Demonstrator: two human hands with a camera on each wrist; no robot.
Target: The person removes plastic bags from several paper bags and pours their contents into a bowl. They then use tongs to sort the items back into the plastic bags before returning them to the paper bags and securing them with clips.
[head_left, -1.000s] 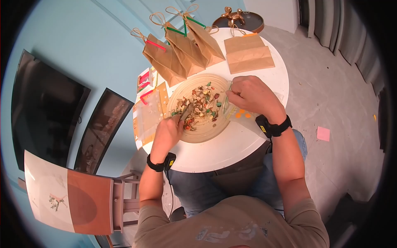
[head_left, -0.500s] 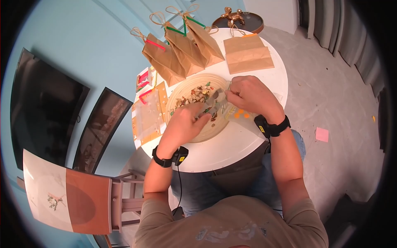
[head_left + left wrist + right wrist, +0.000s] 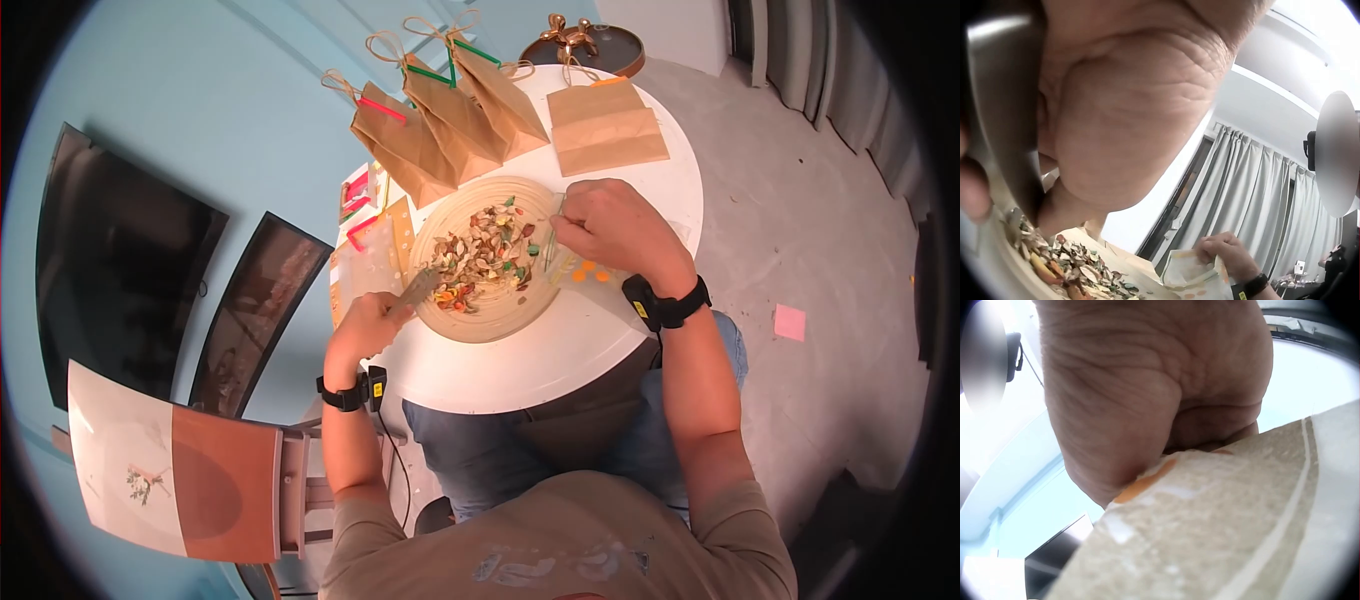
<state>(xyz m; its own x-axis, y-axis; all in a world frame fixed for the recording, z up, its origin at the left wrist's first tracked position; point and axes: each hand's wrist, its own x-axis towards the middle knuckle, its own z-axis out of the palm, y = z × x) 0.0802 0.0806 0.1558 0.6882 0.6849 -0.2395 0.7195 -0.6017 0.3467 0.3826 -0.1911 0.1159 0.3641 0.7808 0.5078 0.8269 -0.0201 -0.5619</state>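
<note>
My left hand [image 3: 367,326] grips a pair of metal tongs [image 3: 418,287] at the left rim of a round wooden plate [image 3: 475,330]. Dried potpourri [image 3: 487,250], with brown, cream, green and orange pieces, lies heaped on that plate, and the tongs' tips are at its left edge. Up close in the left wrist view, a broad shiny arm of the tongs [image 3: 1007,94] runs along the palm. At the plate's right side my right hand [image 3: 612,225] pinches the top edge of a translucent bag [image 3: 1194,275] printed with orange dots. Its fingertips are hidden in the right wrist view.
Three brown paper bags [image 3: 405,150] with twine handles stand behind the plate. Another paper bag [image 3: 610,135] lies flat at the back right. Clear pouches [image 3: 368,265] and a pink-red packet [image 3: 357,192] lie at the table's left. A wooden chair [image 3: 290,490] stands at left.
My left hand moved the tongs from over the plate's left part rightward to the bag's mouth, then back left to the plate's rim. My right hand stayed in place with the bag.
</note>
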